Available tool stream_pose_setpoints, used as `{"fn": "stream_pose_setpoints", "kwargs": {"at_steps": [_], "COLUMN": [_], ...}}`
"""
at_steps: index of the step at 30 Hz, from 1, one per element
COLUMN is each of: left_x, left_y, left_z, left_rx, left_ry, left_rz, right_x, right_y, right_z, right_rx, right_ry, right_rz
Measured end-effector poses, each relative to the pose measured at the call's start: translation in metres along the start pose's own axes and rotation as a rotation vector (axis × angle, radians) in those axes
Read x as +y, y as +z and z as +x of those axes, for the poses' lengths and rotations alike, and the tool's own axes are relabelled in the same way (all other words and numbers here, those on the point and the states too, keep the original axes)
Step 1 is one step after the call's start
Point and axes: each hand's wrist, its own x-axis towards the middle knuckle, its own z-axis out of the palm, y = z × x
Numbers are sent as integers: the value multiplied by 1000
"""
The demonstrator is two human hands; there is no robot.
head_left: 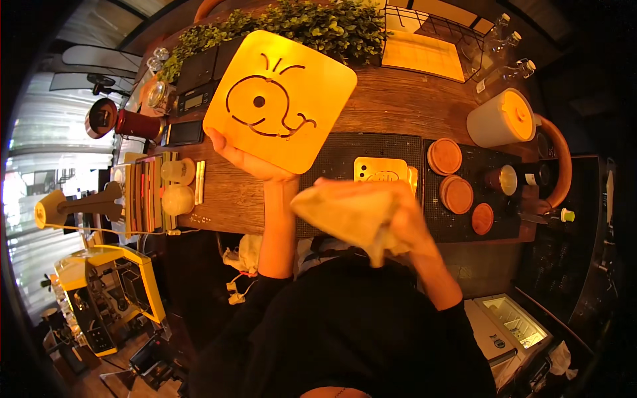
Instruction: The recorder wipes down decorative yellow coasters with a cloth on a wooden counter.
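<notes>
We hold a square yellow tray [279, 99] up in the upper centre of the frame, tilted so its face with a dark cartoon outline turns toward us. Our left hand [249, 159] grips its lower edge, fingers closed around the rim. Our right hand [391, 222], at centre right, is bunched tightly around a pale cloth [352, 215], which sits just below the tray and apart from it. We judge this a wiping step: the tray is lifted and the cloth is ready but not yet on it. The next move, as we read it, calls for bringing the cloth flat onto the tray's face while the left hand keeps the tray steady.

Below lies a wooden counter [398, 106] with black rubber mats [352, 149]; a smaller yellow tray [381, 169] rests on one, round wooden coasters [454, 182] on the other. A white lidded bucket [501, 118] stands at upper right, green foliage [298, 20] runs along the top edge, and a yellow machine [109, 292] sits at lower left.
</notes>
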Motion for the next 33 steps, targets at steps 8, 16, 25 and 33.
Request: {"fn": "stream_pose_setpoints", "kwargs": {"at_steps": [8,16,25,33], "left_x": [-13,-17,-21,-22], "left_y": [5,18,18,17], "left_z": [-10,-22,-17,-18], "left_rx": [53,126,229,173], "left_ry": [-94,-237,-93,-191], "left_rz": [219,-32,313,102], "right_x": [-55,-16,-15,-44], "right_y": [-10,29,20,2], "right_z": [18,80,47,33], "right_rx": [478,155,94,-22], "right_ry": [-178,-501,-440,-251], "right_rz": [-200,-1307,-1358,-905]}}
